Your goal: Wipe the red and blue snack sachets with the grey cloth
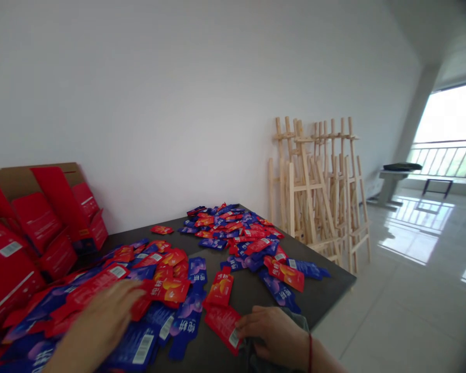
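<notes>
My left hand (106,324) lies flat over a heap of red and blue foil sachets (101,305), its fingers reaching toward a red sachet (169,290). My right hand (272,331), with a red thread on the wrist (309,353), rests at the dark table's near edge. Its fingertips touch a red barcoded sachet (223,327). A grey cloth (282,326) lies under that palm. A second heap of sachets (233,225) covers the table's far end, and loose blue and red ones (283,274) lie between the heaps.
Red printed cartons in a cardboard box (54,207) stand at the table's left. Several wooden easels (318,191) lean against the white wall beyond the table. The tiled floor (404,290) lies to the right, with a bench and a railed window far off.
</notes>
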`<act>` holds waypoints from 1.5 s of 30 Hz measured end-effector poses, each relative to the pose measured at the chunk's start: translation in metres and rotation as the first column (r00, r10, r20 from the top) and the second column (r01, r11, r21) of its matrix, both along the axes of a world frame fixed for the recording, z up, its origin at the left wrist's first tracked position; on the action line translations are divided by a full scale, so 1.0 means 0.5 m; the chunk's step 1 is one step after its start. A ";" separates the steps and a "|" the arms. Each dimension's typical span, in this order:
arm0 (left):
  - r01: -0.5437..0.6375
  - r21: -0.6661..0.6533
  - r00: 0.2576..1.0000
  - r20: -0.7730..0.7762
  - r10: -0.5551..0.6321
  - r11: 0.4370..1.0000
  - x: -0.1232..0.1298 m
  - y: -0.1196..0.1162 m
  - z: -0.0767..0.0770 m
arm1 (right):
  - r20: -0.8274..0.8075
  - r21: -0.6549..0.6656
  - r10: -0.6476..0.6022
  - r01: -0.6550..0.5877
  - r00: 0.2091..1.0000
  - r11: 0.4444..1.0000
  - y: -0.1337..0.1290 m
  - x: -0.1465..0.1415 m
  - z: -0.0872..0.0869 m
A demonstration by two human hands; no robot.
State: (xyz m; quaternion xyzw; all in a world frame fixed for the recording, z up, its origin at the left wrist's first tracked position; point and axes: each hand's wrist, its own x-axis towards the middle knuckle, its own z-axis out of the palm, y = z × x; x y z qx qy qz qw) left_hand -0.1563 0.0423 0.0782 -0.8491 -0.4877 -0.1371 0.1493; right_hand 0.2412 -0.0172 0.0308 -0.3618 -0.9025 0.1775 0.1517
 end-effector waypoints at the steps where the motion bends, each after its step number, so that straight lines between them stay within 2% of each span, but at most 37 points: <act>1: 0.130 -0.064 0.990 -0.048 -0.133 0.989 0.054 -0.011 -0.010 | -0.021 0.001 -0.001 0.001 1.000 1.000 0.001 0.003 -0.001; 2: 0.255 -0.142 0.960 -0.077 -0.268 0.956 0.110 -0.023 -0.020 | -0.037 0.009 -0.027 0.028 0.999 1.000 0.001 0.006 -0.001; 4: 0.376 -0.222 0.911 -0.088 -0.402 0.900 0.209 -0.040 -0.040 | -0.063 0.028 -0.156 0.158 0.986 0.987 0.002 0.012 -0.002; 7: 0.372 -0.296 0.906 -0.093 -0.414 0.880 0.300 -0.034 -0.068 | -0.113 0.025 -0.416 0.421 0.903 0.907 0.001 0.026 -0.001; 9: 0.326 -0.321 0.921 -0.106 -0.375 0.889 0.327 -0.012 -0.082 | -0.162 0.014 -0.543 0.552 0.824 0.833 0.002 0.036 0.000; 12: 0.272 -0.284 0.944 -0.104 -0.312 0.919 0.350 0.018 -0.085 | -0.240 0.017 -0.613 0.635 0.752 0.772 0.001 0.046 -0.001; 16: 0.195 -0.266 0.981 0.046 -0.189 0.944 0.373 0.016 -0.070 | -0.300 0.029 -0.595 0.631 0.746 0.775 -0.011 0.056 -0.005; 18: 0.157 -0.388 0.974 0.213 -0.077 0.908 0.375 -0.003 -0.076 | -0.306 0.027 -0.586 0.622 0.750 0.783 -0.021 0.057 -0.003; 19: 0.162 -0.497 0.952 0.305 -0.004 0.853 0.373 -0.014 -0.086 | -0.303 0.027 -0.590 0.625 0.749 0.780 -0.026 0.055 0.000; 20: 0.185 -0.618 0.921 0.380 0.084 0.764 0.371 -0.024 -0.100 | -0.297 0.030 -0.597 0.632 0.745 0.774 -0.029 0.050 0.005; 22: 0.278 -0.807 0.853 0.457 0.252 0.521 0.365 -0.042 -0.133 | -0.270 0.045 -0.604 0.636 0.750 0.770 -0.032 0.029 0.015; 23: 0.323 -0.851 0.827 0.467 0.313 0.415 0.363 -0.048 -0.148 | -0.245 0.056 -0.597 0.626 0.764 0.778 -0.032 0.012 0.019; 24: 0.353 -0.871 0.809 0.468 0.356 0.342 0.361 -0.052 -0.162 | -0.211 0.068 -0.582 0.605 0.786 0.793 -0.030 -0.007 0.022; 25: 0.378 -0.877 0.796 0.471 0.379 0.296 0.359 -0.055 -0.172 | -0.171 0.082 -0.559 0.577 0.811 0.812 -0.026 -0.027 0.023; 26: 0.393 -0.878 0.789 0.475 0.390 0.273 0.357 -0.056 -0.177 | -0.120 0.096 -0.528 0.540 0.840 0.836 -0.022 -0.048 0.021; 29: 0.386 -0.890 0.799 0.453 0.395 0.242 0.351 -0.056 -0.174 | 0.025 0.144 -0.444 0.436 0.896 0.888 -0.005 -0.093 0.004; 31: 0.387 -0.895 0.811 0.445 0.381 0.221 0.348 -0.056 -0.165 | 0.088 0.171 -0.439 0.421 0.894 0.891 0.006 -0.098 -0.009; 33: 0.380 -0.902 0.820 0.431 0.376 0.204 0.347 -0.058 -0.160 | 0.111 0.189 -0.484 0.460 0.868 0.867 0.016 -0.085 -0.020; 38: 0.297 -0.930 0.834 0.363 0.416 0.215 0.345 -0.066 -0.162 | 0.126 0.183 -0.626 0.602 0.769 0.777 0.039 -0.024 -0.030; 42: 0.227 -0.943 0.845 0.315 0.431 0.245 0.335 -0.071 -0.156 | 0.157 0.172 -0.678 0.656 0.719 0.735 0.045 -0.009 -0.014; 45: 0.248 -0.936 0.845 0.335 0.417 0.250 0.328 -0.073 -0.148 | 0.090 0.183 -0.667 0.646 0.739 0.741 0.029 -0.035 0.007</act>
